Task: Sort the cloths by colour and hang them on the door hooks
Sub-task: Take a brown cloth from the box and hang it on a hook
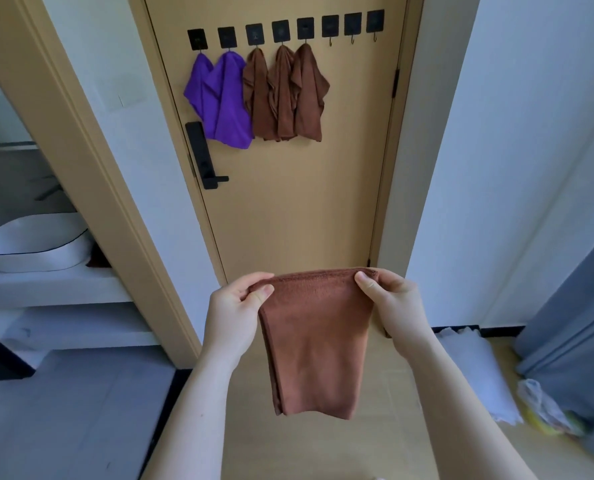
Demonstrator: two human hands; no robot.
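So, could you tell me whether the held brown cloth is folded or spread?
Folded: the brown cloth shows doubled layers along its left edge.

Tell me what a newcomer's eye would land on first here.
First comes the brown cloth held low in the middle, its top edge pinched by the left hand and the right hand. Next, high on the door, two purple cloths hang at the left, three hanging brown cloths beside them, and three bare hooks at the right end.

We hold a brown cloth (314, 344) by its top corners, left hand (234, 313), right hand (394, 306). Two purple cloths (221, 98) and three brown ones (285, 95) hang on the door hooks (330, 26).
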